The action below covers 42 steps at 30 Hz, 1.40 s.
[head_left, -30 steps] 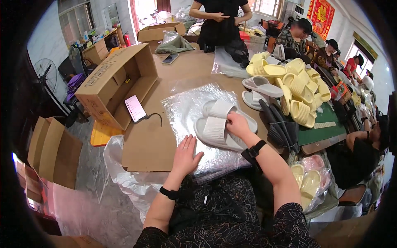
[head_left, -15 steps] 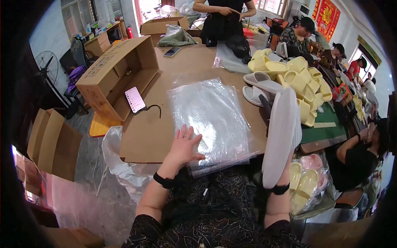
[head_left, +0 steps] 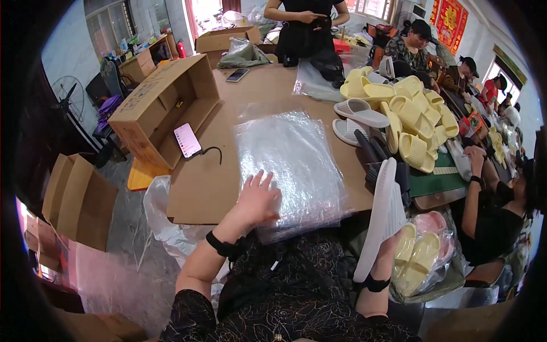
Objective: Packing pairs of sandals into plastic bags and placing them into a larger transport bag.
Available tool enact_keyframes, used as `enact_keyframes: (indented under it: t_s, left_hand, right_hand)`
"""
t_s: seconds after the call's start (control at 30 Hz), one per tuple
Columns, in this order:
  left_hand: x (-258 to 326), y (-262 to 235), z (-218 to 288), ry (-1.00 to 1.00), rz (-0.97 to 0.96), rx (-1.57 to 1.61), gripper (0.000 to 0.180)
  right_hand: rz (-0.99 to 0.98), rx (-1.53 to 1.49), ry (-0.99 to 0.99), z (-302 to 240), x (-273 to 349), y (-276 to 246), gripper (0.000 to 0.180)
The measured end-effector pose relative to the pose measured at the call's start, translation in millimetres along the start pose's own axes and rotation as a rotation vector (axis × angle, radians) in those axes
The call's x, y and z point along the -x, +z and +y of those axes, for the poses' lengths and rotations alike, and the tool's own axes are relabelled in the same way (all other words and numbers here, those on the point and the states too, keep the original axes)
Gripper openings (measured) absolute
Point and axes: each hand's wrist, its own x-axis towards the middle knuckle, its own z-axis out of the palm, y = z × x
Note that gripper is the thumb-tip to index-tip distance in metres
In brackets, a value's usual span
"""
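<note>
A stack of clear plastic bags (head_left: pixel 290 154) lies at the table's front edge. My left hand (head_left: pixel 259 199) rests on its near left part, fingers stretched out, holding nothing. To the right of the stack, past the table edge, my right hand (head_left: pixel 390 246) grips pale grey-white slippers (head_left: pixel 377 228) from below, held upright on edge. They look like two pressed together, though I cannot be sure. Most of the right fingers are hidden behind them. Two more grey-white slippers (head_left: pixel 362 112) lie on the table beside a heap of yellow slippers (head_left: pixel 411 117).
An opened cardboard box (head_left: pixel 165 108) lies on its side at left, a lit phone (head_left: pixel 187 140) by it. Dark slippers (head_left: pixel 373 149) lie near the table's right edge. Bagged yellow and pink slippers (head_left: pixel 424 251) sit at lower right. Co-workers (head_left: pixel 484 188) are at right; another person (head_left: pixel 310 34) stands opposite.
My right hand has brought the slippers lower and turned them more edge-on. On the bags, my left hand has shifted slightly, its fingers closer together.
</note>
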Motion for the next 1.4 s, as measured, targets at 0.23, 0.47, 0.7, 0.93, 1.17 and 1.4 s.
enact_keyframes:
  t_s: [0.23,0.47,0.7,0.93,1.17,1.4]
  left_hand:
    - [-11.0,16.4,10.7,-0.041,0.149,0.24,0.043]
    - [-17.6,30.1,0.8,-0.181,0.299,0.465,0.016]
    - [-20.1,19.1,0.9,-0.312,0.395,0.898,0.019]
    - [-18.3,4.1,13.6,-0.113,0.528,0.868,0.019]
    - [-10.3,-4.9,35.9,0.031,0.591,0.781,0.013]
    - [-2.6,-24.0,63.5,0.301,0.591,0.797,0.013]
  right_hand:
    - [-0.057,0.134,-0.056,-4.6,13.7,19.8,0.035]
    - [-0.183,0.131,-0.129,2.1,14.4,26.9,0.043]
    - [-0.267,0.514,-0.263,-30.2,27.9,70.9,0.04]
    - [-0.604,1.007,-0.375,-23.7,36.9,90.4,0.023]
    - [-0.8,1.107,-0.234,-6.2,29.8,94.6,0.024]
    - [-0.598,1.123,-0.325,41.8,-7.0,130.1,0.024]
